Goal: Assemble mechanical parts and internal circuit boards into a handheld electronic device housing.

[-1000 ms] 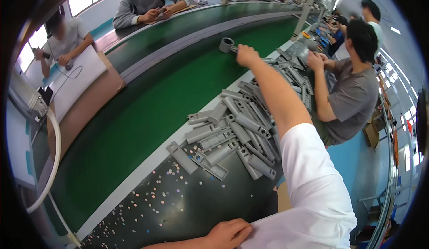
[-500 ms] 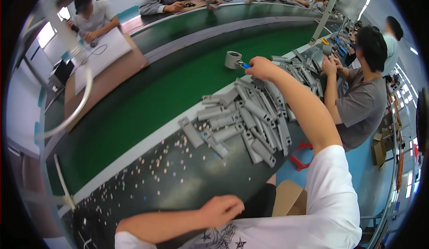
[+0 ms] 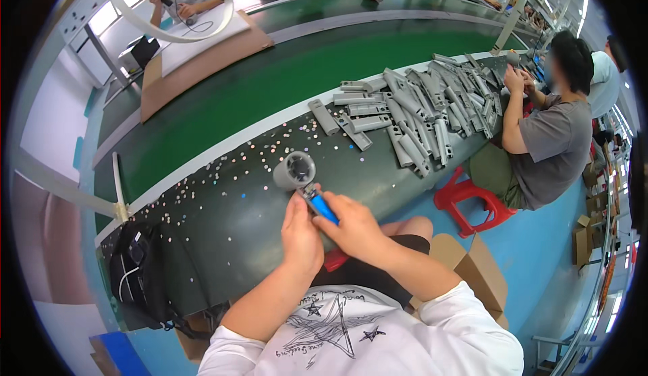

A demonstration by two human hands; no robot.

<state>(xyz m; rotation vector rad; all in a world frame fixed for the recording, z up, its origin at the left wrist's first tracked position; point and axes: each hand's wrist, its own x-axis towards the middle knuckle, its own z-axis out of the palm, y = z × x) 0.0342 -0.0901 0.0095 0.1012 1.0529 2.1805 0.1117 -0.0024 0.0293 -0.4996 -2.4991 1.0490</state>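
Observation:
Over the dark worktop I hold a partly built hair dryer (image 3: 293,171), with a round, hollow grey head and a slim blue-cored handle. My right hand (image 3: 354,226) is closed around the blue handle (image 3: 322,207), thumb along it. My left hand (image 3: 302,235) meets it at the neck just under the head, fingers pressed together against it; part of the grip is hidden. Farther off to the right lies a heap of grey plastic handle shells (image 3: 418,109), apart from both hands.
Small pale dots (image 3: 229,153) are scattered over the worktop (image 3: 229,275). A green conveyor belt (image 3: 270,82) runs beyond its light edge. At the left sits a black bag (image 3: 138,275). A co-worker (image 3: 553,126) sits at the right near a red stool (image 3: 472,200).
My right hand has brought the hair dryer back from beyond the shell heap to in front of me. My left hand has risen to its neck. The view has shifted.

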